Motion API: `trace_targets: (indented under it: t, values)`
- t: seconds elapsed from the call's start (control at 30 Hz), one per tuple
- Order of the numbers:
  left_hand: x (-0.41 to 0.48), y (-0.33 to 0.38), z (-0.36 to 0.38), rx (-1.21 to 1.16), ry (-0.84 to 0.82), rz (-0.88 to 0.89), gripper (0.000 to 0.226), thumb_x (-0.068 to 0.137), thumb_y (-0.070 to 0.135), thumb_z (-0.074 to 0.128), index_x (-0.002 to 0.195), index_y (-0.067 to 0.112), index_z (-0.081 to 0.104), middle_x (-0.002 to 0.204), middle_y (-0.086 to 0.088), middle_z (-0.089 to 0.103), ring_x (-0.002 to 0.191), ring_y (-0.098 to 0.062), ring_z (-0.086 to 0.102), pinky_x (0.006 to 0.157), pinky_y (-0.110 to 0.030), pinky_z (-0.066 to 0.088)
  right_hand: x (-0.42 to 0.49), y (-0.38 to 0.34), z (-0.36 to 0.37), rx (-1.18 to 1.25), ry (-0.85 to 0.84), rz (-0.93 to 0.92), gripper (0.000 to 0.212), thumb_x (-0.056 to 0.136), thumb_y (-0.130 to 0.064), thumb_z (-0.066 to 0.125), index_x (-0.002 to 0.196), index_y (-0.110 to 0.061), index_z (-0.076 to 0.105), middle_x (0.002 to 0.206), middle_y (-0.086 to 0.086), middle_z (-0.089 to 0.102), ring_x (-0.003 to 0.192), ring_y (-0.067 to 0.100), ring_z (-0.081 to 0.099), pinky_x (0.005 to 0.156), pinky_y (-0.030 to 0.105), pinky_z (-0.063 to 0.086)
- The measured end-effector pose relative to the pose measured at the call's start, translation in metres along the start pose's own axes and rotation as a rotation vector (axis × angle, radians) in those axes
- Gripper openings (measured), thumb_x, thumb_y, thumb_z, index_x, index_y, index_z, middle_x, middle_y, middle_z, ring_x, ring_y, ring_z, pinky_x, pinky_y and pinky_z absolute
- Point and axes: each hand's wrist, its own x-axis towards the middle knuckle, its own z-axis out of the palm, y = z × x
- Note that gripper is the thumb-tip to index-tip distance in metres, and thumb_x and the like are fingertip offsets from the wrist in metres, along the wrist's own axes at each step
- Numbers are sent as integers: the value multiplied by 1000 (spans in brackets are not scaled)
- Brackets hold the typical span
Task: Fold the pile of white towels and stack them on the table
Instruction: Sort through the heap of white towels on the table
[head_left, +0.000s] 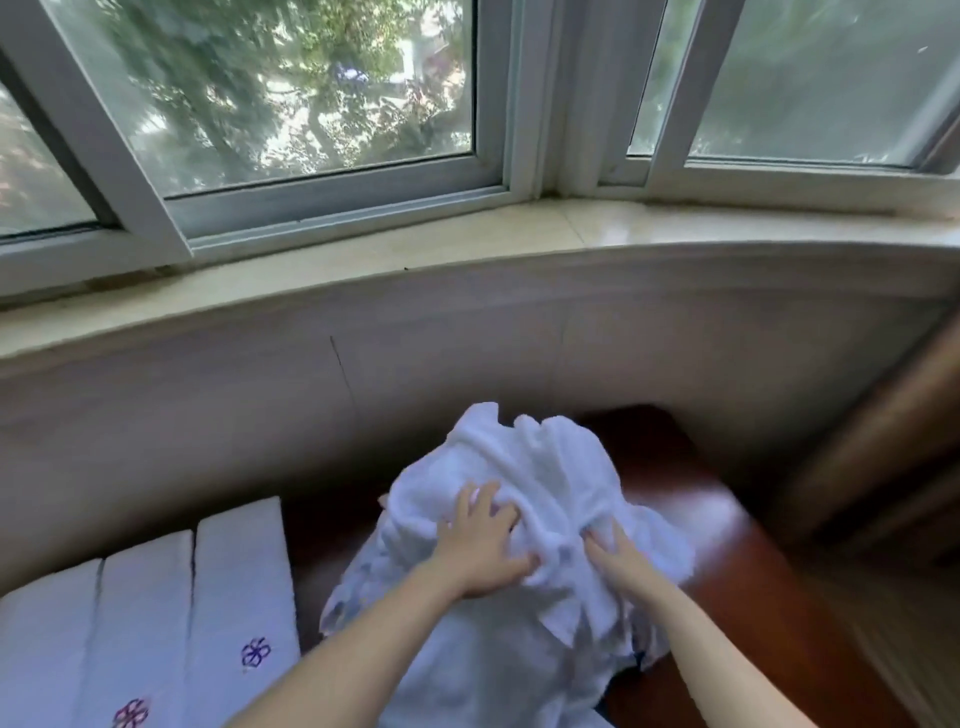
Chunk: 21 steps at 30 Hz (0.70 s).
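In the lower left of the frame, three folded towels (150, 613) lie side by side, long and white (two show a little purple flower). Just to their right, in the bottom middle, sits the pile (467, 675) of white towels, all lumpy. The top towel (545, 462) is bunched up high on it. The left hand (483, 540) lies on this towel with its fingers bent into the cloth and its thumb tucked in a fold, so it grips the towel. Right beside it, the right hand (615, 553) grips the same towel, its fingertips lost in the folds. The pile rests on a dark red-brown table (727, 535), which shows to the right of the towels. At the right edge stands something brown and wooden (883, 431), too blurred to tell what. Across the top runs a window (311, 104) with green trees outside and a pale sill (467, 249) below it.
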Motion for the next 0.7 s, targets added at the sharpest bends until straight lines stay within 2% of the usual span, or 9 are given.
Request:
trace_targets:
  t: [0.07, 0.13, 0.2, 0.27, 0.33, 0.4, 0.5, 0.6, 0.7]
  values:
    - [5, -2, 4, 31, 28, 2, 66, 86, 62, 48, 138, 24, 35, 158, 5, -4, 145, -29, -11, 113, -53, 21, 3, -3, -9, -136, 19, -6, 66, 94, -37, 55, 149, -21, 21, 153, 16, 27, 137, 31, 32, 110, 38, 29]
    - [4, -1, -9, -24, -3, 6, 51, 83, 61, 52, 114, 21, 52, 153, 1, 17, 142, -29, 8, 110, -48, 30, 8, -13, -21, -242, 83, -2, 74, 86, -35, 61, 148, -37, 22, 157, 16, 3, 143, 35, 17, 112, 46, 25]
    - [-1, -2, -28, -58, 64, -30, 41, 78, 59, 56, 80, 19, 53, 118, 4, 47, 115, -23, 41, 94, -43, 45, 4, -37, -30, -277, 150, -72, 85, 77, -19, 59, 147, -44, 18, 159, 9, -10, 146, 32, 0, 114, 53, 15]
    - [-2, -6, -40, -75, 288, -61, 38, 77, 58, 54, 88, 21, 52, 98, 8, 51, 99, -18, 47, 84, -39, 45, 1, -60, -25, -194, 182, -262, 78, 75, -24, 60, 143, -41, 27, 157, 5, 6, 144, 27, 7, 111, 55, 12]
    - [2, -15, -38, -95, 371, -67, 59, 75, 58, 56, 124, 30, 41, 127, 10, 43, 122, -18, 36, 96, -43, 36, -5, -77, -3, -118, 60, -455, 61, 69, -57, 56, 125, -42, 36, 135, -3, 30, 129, 18, 27, 106, 51, 25]
    - [2, -31, -16, -73, 176, -74, 86, 74, 55, 61, 145, 42, 15, 155, 14, 13, 143, -21, 13, 108, -53, 26, -2, -67, 33, -321, -91, -433, 79, 67, -78, 46, 136, -50, 21, 147, -8, 18, 138, 19, 15, 110, 61, 17]
    - [-5, -69, 40, -1, -67, -152, 101, 77, 44, 68, 147, 50, -6, 160, 10, -11, 142, -32, 21, 104, -56, 36, 9, -21, 91, -892, -113, -370, 95, 71, -79, 47, 142, -57, -13, 154, 2, -32, 140, 36, -29, 103, 72, -6]
    - [-18, -101, 76, -89, -211, -245, 101, 87, 23, 58, 134, 63, -22, 159, 7, -19, 135, -37, 35, 102, -48, 42, 11, -5, 119, -1106, -70, -460, 93, 74, -76, 45, 144, -53, -11, 149, 6, -40, 135, 44, -34, 98, 75, -12]
    - [-28, -115, 74, -181, -129, -227, 86, 89, 13, 44, 144, 55, -7, 161, 0, 2, 126, -34, 45, 99, -42, 45, 15, -21, 122, -1151, -35, -437, 88, 75, -79, 39, 144, -54, -10, 152, 5, -35, 136, 43, -32, 99, 74, -11]
